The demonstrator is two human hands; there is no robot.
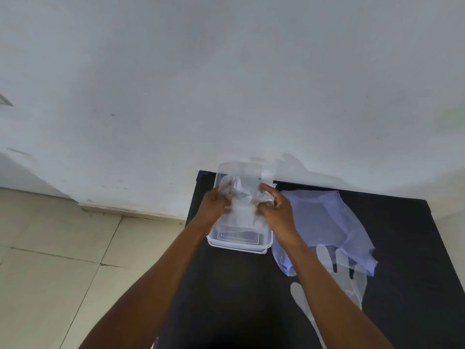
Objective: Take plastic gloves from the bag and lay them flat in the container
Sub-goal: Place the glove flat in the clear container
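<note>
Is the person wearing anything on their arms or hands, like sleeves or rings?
No. Both forearms are bare for as far as the picture shows them, with no sleeves in sight. The left hand and right hand are bare too: no gloves on them, and no rings, watch or bracelet that I can see.

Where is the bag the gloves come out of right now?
In the head view the pale blue bag lies flat on the black table, right of the clear container, beside the right hand, with a loose glove at its near edge.
</note>
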